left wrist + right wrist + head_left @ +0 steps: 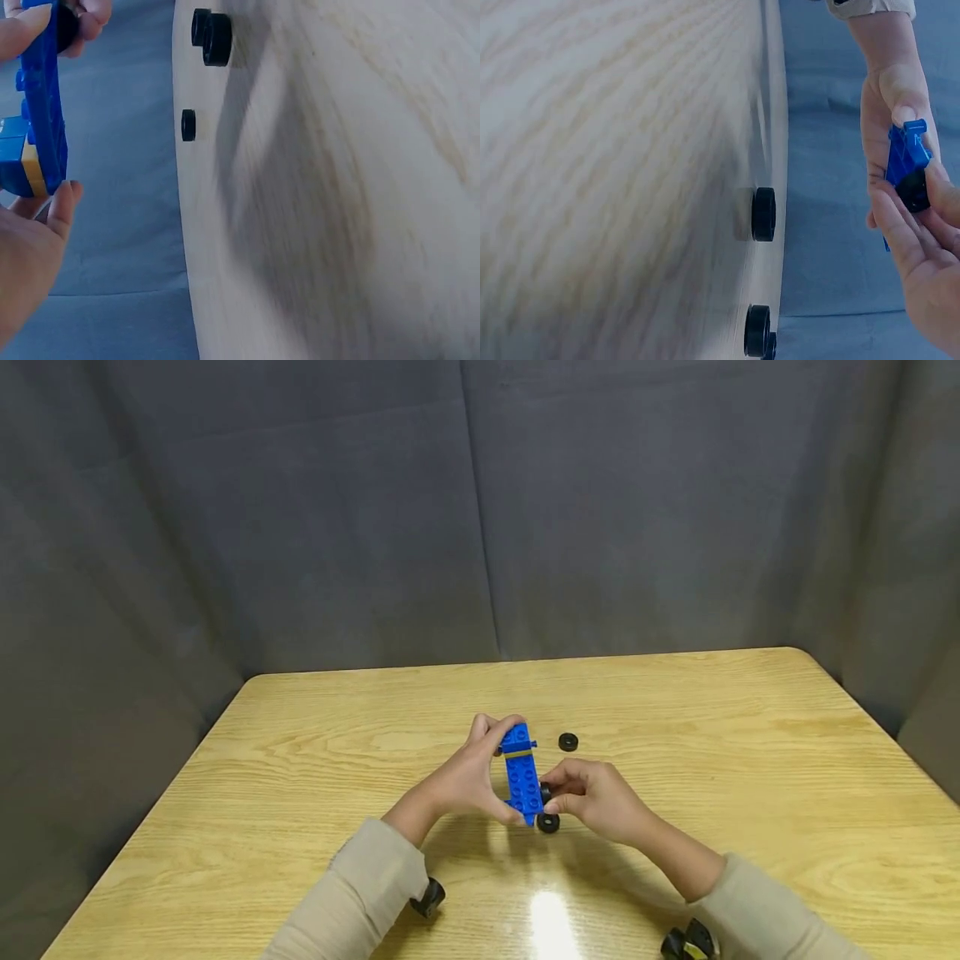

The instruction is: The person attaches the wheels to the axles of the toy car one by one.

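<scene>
My left hand [465, 785] holds a blue studded toy-car base [523, 781] above the table, thumb at its near end and fingers at its far end. A yellow strip crosses the base near the far end. At its near right side, my right hand [600, 802] pinches a black toy wheel [546, 792] between thumb and fingers. In the right wrist view this wheel [913, 191] sits against the blue base [906, 154]; whether it is attached I cannot tell. The left wrist view shows the base [46, 112] edge-on, with a blue block on its studded side.
Loose black wheels lie on the wooden table [300, 743]: one wheel [567, 742] beyond the hands, another [548, 822] below them. A black part [429, 897] is by the left sleeve, and black-and-yellow parts [688, 941] by the right sleeve. Grey curtains [360, 527] surround the table.
</scene>
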Motion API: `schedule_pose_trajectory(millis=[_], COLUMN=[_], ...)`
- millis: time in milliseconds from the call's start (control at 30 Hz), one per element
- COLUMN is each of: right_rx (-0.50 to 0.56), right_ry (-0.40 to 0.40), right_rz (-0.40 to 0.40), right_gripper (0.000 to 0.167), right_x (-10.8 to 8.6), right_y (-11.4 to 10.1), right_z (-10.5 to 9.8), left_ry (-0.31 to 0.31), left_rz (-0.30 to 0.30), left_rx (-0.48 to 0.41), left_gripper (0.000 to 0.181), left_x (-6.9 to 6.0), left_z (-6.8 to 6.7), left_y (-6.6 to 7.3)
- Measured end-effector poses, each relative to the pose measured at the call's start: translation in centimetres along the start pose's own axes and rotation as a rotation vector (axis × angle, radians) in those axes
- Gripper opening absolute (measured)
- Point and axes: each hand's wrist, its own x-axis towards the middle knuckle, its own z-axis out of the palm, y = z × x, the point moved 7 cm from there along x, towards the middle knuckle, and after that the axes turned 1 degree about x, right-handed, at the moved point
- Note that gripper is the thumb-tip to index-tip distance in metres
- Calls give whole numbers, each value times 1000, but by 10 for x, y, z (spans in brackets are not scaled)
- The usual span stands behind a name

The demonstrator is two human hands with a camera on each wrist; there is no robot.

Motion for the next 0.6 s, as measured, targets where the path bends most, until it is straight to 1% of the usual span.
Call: schedule_pose_trajectory(millis=[67,300,600], right_rx=[17,69,129], right_ry=[-11,1,-9], right_rz=[14,58,87], right_gripper=[20,26,32], right_x=[0,-2,-1], right_y=[0,2,4], right_z=[-1,-8,-8], left_ry=[-14,-48,-36], left_rz=[-3,-38,-27], left_rx=[-20,-86,-69], left_gripper=[109,112,114], left_x=[-1,-3,-5], left_z=[0,3,0], left_y=[1,0,3])
